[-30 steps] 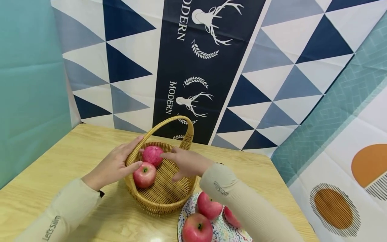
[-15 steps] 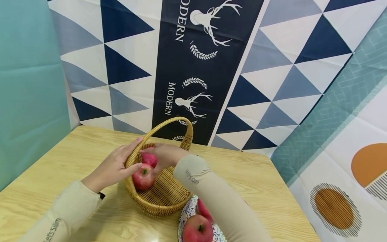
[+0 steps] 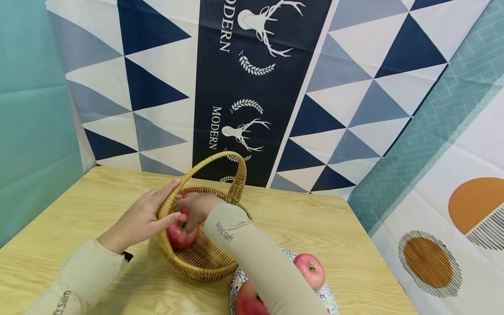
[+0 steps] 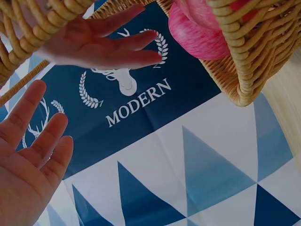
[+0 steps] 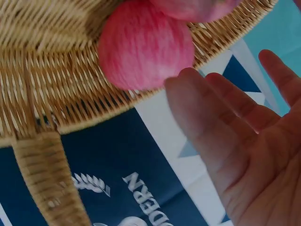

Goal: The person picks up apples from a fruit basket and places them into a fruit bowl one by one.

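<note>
In the head view, a wicker basket (image 3: 197, 273) with a tall handle stands on the table. Inside it, a red apple (image 3: 182, 234) lies in front of a pinker apple (image 3: 183, 210), mostly covered by my right hand (image 3: 198, 205). That hand reaches over both fruits; the right wrist view shows its fingers loosely straight, one tip right at the pink apple (image 5: 146, 52). My left hand (image 3: 138, 221) rests against the left foot of the handle, its thumb over the rim. Its fingers (image 4: 57, 126) look straight and spread in the left wrist view.
A patterned plate (image 3: 289, 253) to the right of the basket carries apples, including a red apple (image 3: 252, 299) and another apple (image 3: 311, 269); my right sleeve covers part of it. Patterned cloth (image 3: 157, 78) hangs behind the wooden table (image 3: 299, 218).
My right hand has moved left across the basket, from above its middle to over the two apples. The left hand stays at the handle. The view has shifted slightly.
</note>
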`<state>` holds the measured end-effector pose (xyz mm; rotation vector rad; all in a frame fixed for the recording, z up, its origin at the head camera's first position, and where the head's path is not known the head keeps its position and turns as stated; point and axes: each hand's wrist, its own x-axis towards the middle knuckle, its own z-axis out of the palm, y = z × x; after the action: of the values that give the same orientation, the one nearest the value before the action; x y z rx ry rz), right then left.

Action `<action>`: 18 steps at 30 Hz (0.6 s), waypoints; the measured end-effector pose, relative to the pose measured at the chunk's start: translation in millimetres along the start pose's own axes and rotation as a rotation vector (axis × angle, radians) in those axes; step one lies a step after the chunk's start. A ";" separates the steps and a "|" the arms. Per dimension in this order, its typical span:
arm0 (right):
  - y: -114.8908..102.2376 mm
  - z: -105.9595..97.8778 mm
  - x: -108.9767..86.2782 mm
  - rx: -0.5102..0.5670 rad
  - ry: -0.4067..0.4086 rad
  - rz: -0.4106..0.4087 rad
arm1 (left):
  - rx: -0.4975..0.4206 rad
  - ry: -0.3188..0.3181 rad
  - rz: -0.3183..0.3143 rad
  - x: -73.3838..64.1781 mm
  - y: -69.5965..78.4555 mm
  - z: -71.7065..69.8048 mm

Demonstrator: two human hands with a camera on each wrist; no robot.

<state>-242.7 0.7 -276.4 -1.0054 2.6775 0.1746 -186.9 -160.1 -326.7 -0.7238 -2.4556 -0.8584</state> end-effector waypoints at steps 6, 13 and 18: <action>12.5 23.3 34.6 0.130 -0.049 0.064 | 0.000 -0.006 -0.017 -0.2 -0.1 0.0; 8.1 35.7 32.0 0.230 -0.006 0.081 | -0.004 -0.018 -0.035 -0.8 0.5 -1.0; 6.1 42.7 32.8 0.248 -0.017 0.086 | -0.023 -0.020 -0.047 0.3 2.0 0.5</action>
<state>-261.3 -6.4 -326.8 -0.8096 2.6455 -0.1291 -186.1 -158.3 -326.0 -0.6881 -2.4930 -0.9030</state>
